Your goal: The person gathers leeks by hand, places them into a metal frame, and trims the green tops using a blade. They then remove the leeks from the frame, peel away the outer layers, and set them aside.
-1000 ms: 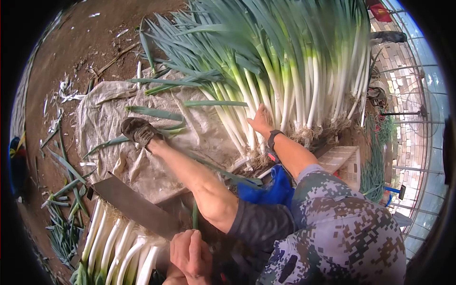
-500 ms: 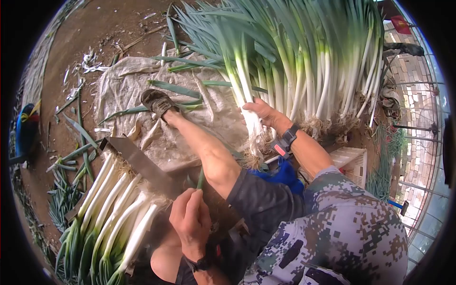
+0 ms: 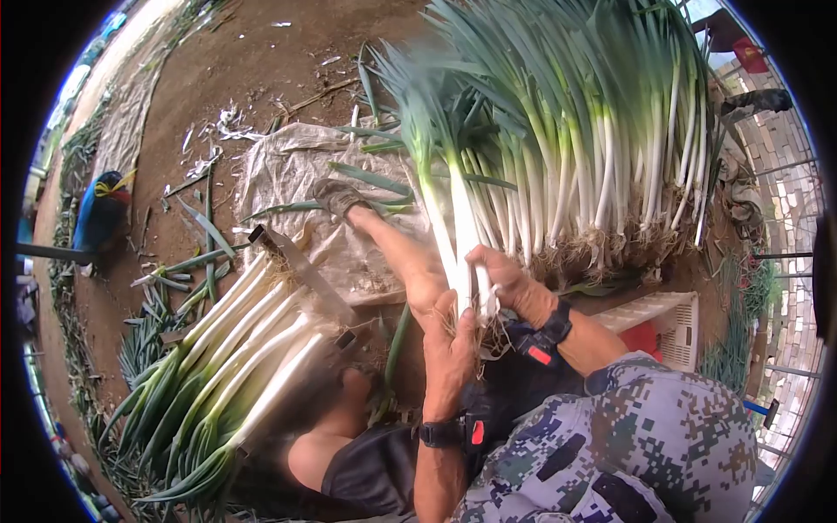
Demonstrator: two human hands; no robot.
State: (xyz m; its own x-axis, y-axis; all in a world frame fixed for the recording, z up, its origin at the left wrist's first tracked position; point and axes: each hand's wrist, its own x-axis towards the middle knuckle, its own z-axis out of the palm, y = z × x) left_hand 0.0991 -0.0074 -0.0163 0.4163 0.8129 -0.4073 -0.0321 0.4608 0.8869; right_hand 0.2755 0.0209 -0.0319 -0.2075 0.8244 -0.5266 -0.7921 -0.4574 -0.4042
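Note:
A few long green onions (image 3: 462, 218) stand in front of me, leaves up and away, white stalks toward my lap. My right hand (image 3: 514, 283) is closed around their lower white stalks from the right. Just below it, my left hand (image 3: 449, 344) is closed on the root end, thumb on the near side; its fingertips are partly hidden. Stringy roots hang between the two hands. Beyond my right hand leans a large heap of green onions (image 3: 602, 148), roots toward me. At left, several green onions (image 3: 235, 357) lie side by side, roots against a metal plate (image 3: 301, 270).
Pale sacking (image 3: 279, 183) covers the ground under my outstretched foot (image 3: 340, 199). Cut leaves (image 3: 209, 227) and peelings litter the soil at left. A white plastic crate (image 3: 676, 327) stands to my right, near a wire fence (image 3: 789, 275). A blue object (image 3: 100, 213) is at far left.
My right hand has drawn the green onions nearer my lap. My left hand has moved right and up from beside a green leaf to their root end. The view has shifted slightly.

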